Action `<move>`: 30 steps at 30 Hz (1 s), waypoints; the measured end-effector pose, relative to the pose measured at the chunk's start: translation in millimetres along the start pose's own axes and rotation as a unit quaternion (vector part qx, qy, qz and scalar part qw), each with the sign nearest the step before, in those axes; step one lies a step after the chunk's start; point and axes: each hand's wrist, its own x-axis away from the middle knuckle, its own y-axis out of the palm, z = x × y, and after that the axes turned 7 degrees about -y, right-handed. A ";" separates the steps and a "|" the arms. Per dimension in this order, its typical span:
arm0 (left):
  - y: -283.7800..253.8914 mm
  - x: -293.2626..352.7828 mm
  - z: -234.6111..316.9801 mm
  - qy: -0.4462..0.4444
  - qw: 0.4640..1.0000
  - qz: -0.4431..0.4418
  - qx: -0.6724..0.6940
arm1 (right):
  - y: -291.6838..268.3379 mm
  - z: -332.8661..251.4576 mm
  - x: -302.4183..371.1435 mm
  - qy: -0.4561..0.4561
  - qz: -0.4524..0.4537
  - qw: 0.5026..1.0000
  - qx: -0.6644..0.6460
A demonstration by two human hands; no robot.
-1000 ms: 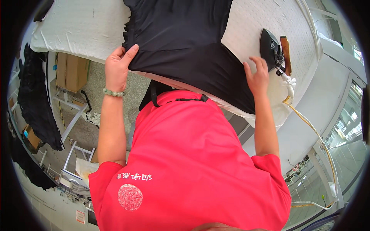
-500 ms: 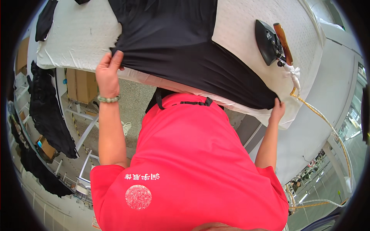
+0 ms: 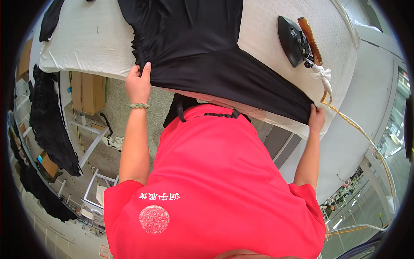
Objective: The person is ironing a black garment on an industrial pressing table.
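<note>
A black garment (image 3: 194, 52) of smooth, stretchy cloth lies over the pale padded ironing table (image 3: 88, 43), its left edge gathered and ruffled. With thumb and fingers closed, my left hand (image 3: 138, 82) pinches the near-left corner of the cloth. A bracelet of green beads (image 3: 139, 105) circles that wrist. Far to the right, my right hand (image 3: 316, 117) grips the narrow end of the same garment at the table's near edge. Between both hands the near edge of the cloth is drawn out along the table's front.
An iron (image 3: 297, 42) with a wooden handle rests on the table at the right, its cord and hose (image 3: 353, 124) trailing off. Black cloth pieces (image 3: 49, 121) hang at the left. A cardboard box (image 3: 88, 93) and a white metal frame (image 3: 91, 149) stand below.
My left hand has moved right and slightly down with the garment's corner. The right hand has shifted slightly right and up. The garment's gathered edge shows more fully now.
</note>
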 end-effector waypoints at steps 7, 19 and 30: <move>-11.7 17.5 3.6 -0.141 0.959 -0.054 0.241 | -20.8 -107.2 4.5 -0.230 0.082 0.967 0.073; -26.9 15.9 7.7 -0.168 0.901 -0.160 0.367 | -28.3 -241.9 -111.4 -0.275 0.070 0.955 0.084; -32.5 20.4 12.8 -0.131 0.919 -0.151 0.339 | -39.9 -319.8 -44.2 -0.321 -0.114 0.938 -0.063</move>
